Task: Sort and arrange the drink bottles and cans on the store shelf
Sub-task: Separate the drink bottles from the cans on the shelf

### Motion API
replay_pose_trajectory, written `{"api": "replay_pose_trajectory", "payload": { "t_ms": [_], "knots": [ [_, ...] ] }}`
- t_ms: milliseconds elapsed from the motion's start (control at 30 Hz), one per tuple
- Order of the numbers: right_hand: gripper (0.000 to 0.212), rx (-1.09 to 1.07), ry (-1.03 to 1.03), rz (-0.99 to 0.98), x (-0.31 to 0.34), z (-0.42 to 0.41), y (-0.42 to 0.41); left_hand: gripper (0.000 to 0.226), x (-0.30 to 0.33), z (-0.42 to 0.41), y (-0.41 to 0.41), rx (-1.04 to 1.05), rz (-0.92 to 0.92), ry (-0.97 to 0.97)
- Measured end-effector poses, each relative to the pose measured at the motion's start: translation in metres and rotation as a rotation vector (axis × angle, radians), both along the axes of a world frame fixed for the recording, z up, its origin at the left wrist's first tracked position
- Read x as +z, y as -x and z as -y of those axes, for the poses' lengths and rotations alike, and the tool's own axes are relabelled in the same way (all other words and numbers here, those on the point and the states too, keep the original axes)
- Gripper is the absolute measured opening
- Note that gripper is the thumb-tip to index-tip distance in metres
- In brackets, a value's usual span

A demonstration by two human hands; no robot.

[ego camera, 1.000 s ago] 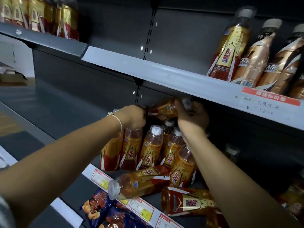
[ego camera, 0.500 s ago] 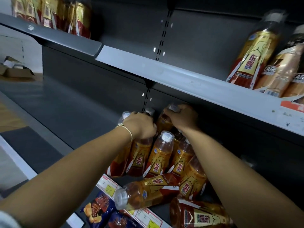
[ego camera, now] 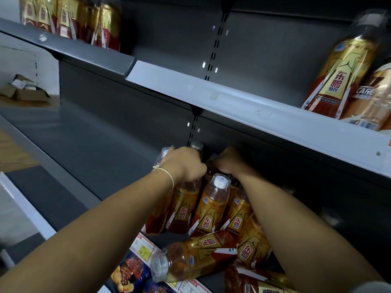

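Several gold-and-red labelled drink bottles stand bunched on the middle shelf. My left hand curls over the top of a standing bottle at the left of the group. My right hand grips the neck of a bottle in the back row, mostly hidden behind my fingers. One bottle lies on its side at the shelf front, cap pointing left. Another lying bottle shows at the bottom edge under my right forearm.
The upper shelf's grey edge hangs just above my hands, carrying a gold bottle and a coffee bottle at right. More drinks stand top left. Snack bags lie below. A cardboard box sits far left.
The bottle I held sideways between both hands has been turned upright and lowered into the back row. Both hands dropped with it; the left moved onto a neighbouring bottle top.
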State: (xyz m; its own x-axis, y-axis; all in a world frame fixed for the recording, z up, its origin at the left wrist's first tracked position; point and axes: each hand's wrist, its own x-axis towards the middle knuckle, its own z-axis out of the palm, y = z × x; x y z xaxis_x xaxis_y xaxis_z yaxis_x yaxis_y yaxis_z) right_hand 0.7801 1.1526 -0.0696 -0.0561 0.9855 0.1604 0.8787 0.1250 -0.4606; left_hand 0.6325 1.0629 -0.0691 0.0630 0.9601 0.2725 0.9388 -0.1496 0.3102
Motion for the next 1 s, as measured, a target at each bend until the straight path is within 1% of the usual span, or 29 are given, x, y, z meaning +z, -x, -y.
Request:
{"api": "replay_pose_trajectory", "payload": {
  "t_ms": [167, 267, 367, 467, 567, 633, 667, 733, 800, 900, 1000],
  "knots": [
    [0.041, -0.004, 0.048, 0.042, 0.004, -0.005, -0.001, 0.024, 0.000, 0.001, -0.002, -0.002, -0.015, 0.005],
    [0.037, 0.016, 0.071, 0.038, 0.007, -0.003, -0.001, 0.024, 0.001, 0.002, -0.001, -0.002, -0.019, 0.008],
    [0.025, 0.012, 0.043, -0.126, 0.012, 0.007, -0.004, 0.025, 0.000, 0.003, -0.002, -0.005, -0.033, 0.009],
    [0.018, 0.013, -0.030, -0.312, 0.022, 0.034, -0.009, 0.023, 0.001, 0.004, -0.002, -0.010, -0.032, 0.009],
    [0.042, -0.042, -0.222, -0.534, 0.022, 0.077, -0.015, 0.021, 0.002, 0.005, 0.001, -0.009, -0.006, 0.009],
    [0.045, -0.059, -0.375, -0.599, 0.008, 0.113, -0.020, 0.020, 0.002, 0.008, 0.003, -0.007, 0.040, -0.015],
    [0.045, -0.057, -0.410, -0.628, -0.002, 0.129, -0.022, 0.020, 0.001, 0.008, 0.003, -0.011, 0.045, -0.041],
    [0.051, -0.065, -0.399, -0.681, -0.023, 0.156, -0.023, 0.018, -0.001, 0.011, 0.004, -0.007, 0.045, -0.104],
    [0.061, -0.072, -0.364, -0.631, -0.044, 0.169, -0.021, 0.017, 0.000, 0.013, 0.003, -0.013, 0.069, -0.159],
    [0.077, -0.094, -0.282, -0.443, -0.066, 0.173, -0.015, 0.020, 0.007, 0.020, 0.004, -0.086, 0.121, -0.221],
    [0.084, -0.117, -0.195, -0.349, -0.078, 0.167, -0.013, 0.022, 0.007, 0.031, 0.015, -0.110, 0.170, -0.342]
  ]
}}
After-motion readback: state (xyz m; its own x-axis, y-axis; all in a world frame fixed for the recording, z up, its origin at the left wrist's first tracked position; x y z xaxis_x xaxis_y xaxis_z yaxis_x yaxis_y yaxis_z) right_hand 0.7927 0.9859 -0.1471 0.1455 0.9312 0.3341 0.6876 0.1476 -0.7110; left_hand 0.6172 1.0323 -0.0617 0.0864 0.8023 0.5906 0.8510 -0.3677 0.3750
